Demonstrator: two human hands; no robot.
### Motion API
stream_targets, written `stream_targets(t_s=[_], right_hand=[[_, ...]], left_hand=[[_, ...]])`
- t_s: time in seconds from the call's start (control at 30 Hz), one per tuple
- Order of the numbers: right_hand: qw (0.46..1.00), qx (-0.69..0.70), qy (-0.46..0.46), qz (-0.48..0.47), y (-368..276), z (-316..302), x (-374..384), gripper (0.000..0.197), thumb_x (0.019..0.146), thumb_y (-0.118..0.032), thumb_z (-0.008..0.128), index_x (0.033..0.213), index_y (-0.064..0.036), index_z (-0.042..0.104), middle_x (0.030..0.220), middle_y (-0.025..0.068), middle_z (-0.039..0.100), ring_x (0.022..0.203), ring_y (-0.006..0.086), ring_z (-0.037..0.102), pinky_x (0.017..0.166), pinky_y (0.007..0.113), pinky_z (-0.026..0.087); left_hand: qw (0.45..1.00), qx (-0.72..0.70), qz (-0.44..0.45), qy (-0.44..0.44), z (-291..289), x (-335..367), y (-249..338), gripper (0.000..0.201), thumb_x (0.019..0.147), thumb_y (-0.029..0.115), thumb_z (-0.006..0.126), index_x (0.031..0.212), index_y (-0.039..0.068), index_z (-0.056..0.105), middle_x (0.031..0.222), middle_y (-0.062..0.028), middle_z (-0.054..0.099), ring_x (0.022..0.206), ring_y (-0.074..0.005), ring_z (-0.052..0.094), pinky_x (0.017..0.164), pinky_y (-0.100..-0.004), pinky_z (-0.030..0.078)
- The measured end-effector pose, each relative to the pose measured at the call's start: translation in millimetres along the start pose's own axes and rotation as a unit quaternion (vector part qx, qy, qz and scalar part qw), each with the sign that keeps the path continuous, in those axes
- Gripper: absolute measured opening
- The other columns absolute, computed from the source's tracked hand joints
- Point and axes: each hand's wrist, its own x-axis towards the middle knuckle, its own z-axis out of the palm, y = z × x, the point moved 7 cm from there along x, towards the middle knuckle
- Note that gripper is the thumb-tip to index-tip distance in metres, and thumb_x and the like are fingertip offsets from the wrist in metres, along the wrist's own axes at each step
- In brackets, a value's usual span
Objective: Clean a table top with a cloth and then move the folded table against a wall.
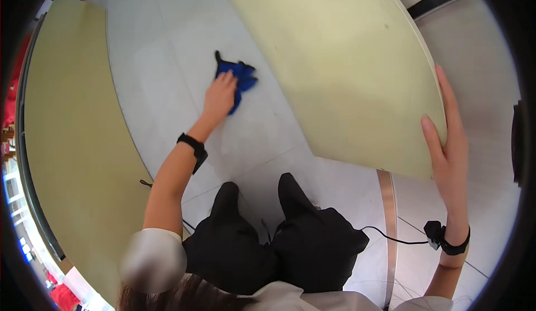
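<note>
Well, at the far left a pale yellow-green panel [72, 132] borders the tiled floor [162, 76]. Rightward, our left hand [220, 96] rests on a crumpled blue cloth [241, 73] lying on that floor between the panels; this grip is loosely curled, presumably pressing the cloth to the tiles, though we cannot tell whether it pinches any fabric. Farthest right, our right hand [452, 149] clasps the edge of a second panel [346, 76], thumb on its face, probably to steady it.

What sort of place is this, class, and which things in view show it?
Most likely a room indoors; whether office, shop or home, I cannot tell. The pale tiled floor, the yellowish left panel and the similar right panel suggest it.
</note>
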Motion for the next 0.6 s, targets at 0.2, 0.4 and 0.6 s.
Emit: stream_targets(t_s=[0.2, 0.4, 0.6], right_hand=[[0.998, -0.018, -0.048, 0.033, 3.2, 5.7, 4.0, 0.052, 0.089, -0.01, 0.045, 0.14, -0.0072, 0.031, 0.142, 0.0129, 0.035, 0.128, 0.0269, 0.038, 0.105, 0.035, 0.029], [0.998, 0.001, -0.05, 0.035, 7.6, 3.3, -0.2, 0.054, 0.088, -0.009, 0.047, 0.14, -0.0072, 0.031, 0.141, 0.0132, 0.036, 0.127, 0.027, 0.038, 0.104, 0.036, 0.03], [0.997, 0.002, -0.06, 0.055, 11.1, 3.6, -2.7, 0.055, 0.087, -0.011, 0.048, 0.139, -0.0075, 0.031, 0.14, 0.0133, 0.038, 0.126, 0.0265, 0.04, 0.104, 0.035, 0.031]], left_hand=[[0.998, 0.017, -0.052, -0.02, -1.4, 8.3, -7.6, 0.024, 0.082, 0.011, 0.055, 0.104, 0.002, 0.06, 0.118, -0.0113, 0.053, 0.108, -0.0276, 0.05, 0.088, -0.0345, 0.045], [0.994, -0.084, 0.021, -0.06, -16.9, -51.4, 45.4, 0.025, 0.079, 0.009, 0.057, 0.102, 0.001, 0.059, 0.127, -0.0132, 0.049, 0.117, -0.028, 0.046, 0.094, -0.0349, 0.042], [0.997, -0.053, -0.033, -0.034, -7.2, -5.8, 4.4, 0.025, 0.081, 0.01, 0.056, 0.105, 0.001, 0.058, 0.129, -0.0138, 0.047, 0.12, -0.0283, 0.044, 0.093, -0.0352, 0.044]])
